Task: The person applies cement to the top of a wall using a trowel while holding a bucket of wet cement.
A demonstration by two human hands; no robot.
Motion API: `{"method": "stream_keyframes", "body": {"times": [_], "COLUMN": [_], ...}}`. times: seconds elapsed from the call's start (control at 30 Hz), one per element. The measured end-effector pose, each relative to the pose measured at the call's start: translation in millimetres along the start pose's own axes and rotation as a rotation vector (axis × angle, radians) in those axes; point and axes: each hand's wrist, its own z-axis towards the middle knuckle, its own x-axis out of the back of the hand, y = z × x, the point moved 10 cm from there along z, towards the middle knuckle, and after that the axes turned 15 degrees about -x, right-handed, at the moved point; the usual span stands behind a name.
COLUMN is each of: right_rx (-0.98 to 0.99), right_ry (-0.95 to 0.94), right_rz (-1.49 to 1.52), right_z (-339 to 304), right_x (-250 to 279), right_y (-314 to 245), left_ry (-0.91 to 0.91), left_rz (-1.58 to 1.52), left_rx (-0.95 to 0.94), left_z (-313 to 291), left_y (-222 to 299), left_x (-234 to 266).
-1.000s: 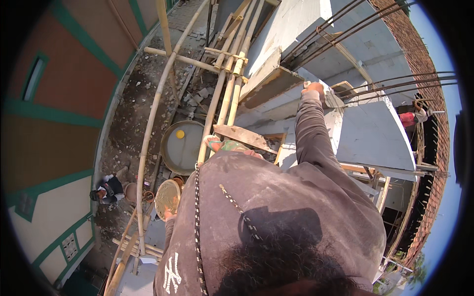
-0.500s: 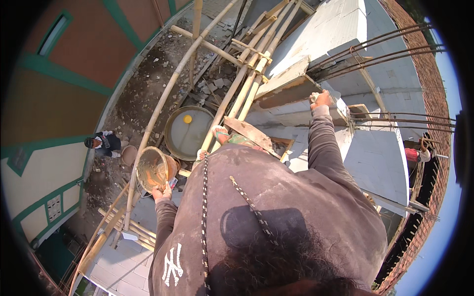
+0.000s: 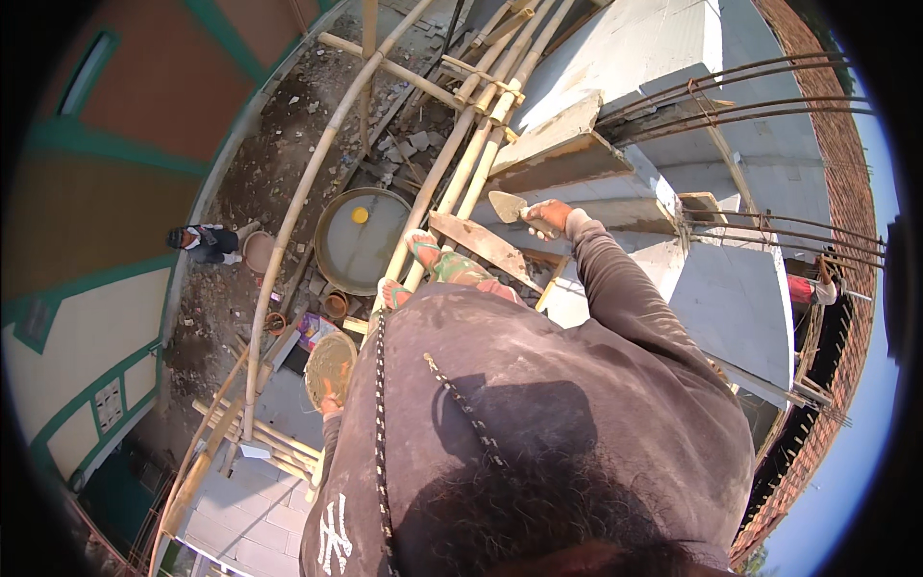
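Observation:
A pointed trowel (image 3: 506, 205) is gripped in my right hand (image 3: 550, 219), its blade pointing left over the bamboo poles. My left hand (image 3: 331, 403) is closed on the near rim of a mortar bucket (image 3: 329, 365), which hangs low at my left side. Wet brown-grey mortar smears the inside of the bucket. Beyond the trowel a mortar-stained board (image 3: 558, 163) rests against the pale block wall (image 3: 615, 72). My sandalled feet stand on the bamboo poles (image 3: 463, 173).
Below is a large round tub (image 3: 361, 240) of grey water with a yellow float-like thing. A person (image 3: 207, 243) stands on the ground at left beside a pinkish bucket (image 3: 259, 252). A bamboo rail (image 3: 310, 192) curves past my left. Rebar rods (image 3: 740, 72) jut out at right.
My right hand has come back left and nearer from the wall's board, and the trowel's blade now shows. My left hand has lowered the bucket toward my side.

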Motion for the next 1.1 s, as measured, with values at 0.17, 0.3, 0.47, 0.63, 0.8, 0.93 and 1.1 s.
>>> {"method": "stream_keyframes", "body": {"times": [0.17, 0.3, 0.47, 0.63, 0.8, 0.93, 1.1], "right_rx": [-0.008, -0.067, -0.032, -0.160, -0.143, 0.028, 0.461], "right_ry": [0.199, 0.266, -0.005, 0.245, 0.268, 0.183, -0.349], "right_rz": [0.545, 0.486, 0.231, -0.303, -0.745, -0.993, -1.394], "right_z": [41, 92, 132, 104, 111, 138, 107], "right_x": [67, 177, 173, 134, 26, -125, -498], "right_y": [-44, -12, -21, -94, -199, -254, -163], "left_ry": [0.070, -0.029, 0.028, 0.244, 0.357, 0.264, 0.276], "left_rz": [-0.138, -0.330, -0.635, -0.859, -0.799, -0.408, 0.542], "left_rx": [0.014, -0.010, -0.045, 0.042, 0.130, 0.013, -0.181], "left_z": [-38, -50, -73, -119, -159, -227, -273], "left_y": [-3, 7, -41, -148, -292, -286, -340], "left_x": [35, 7, 1, 8, 29, 13, 21]}}
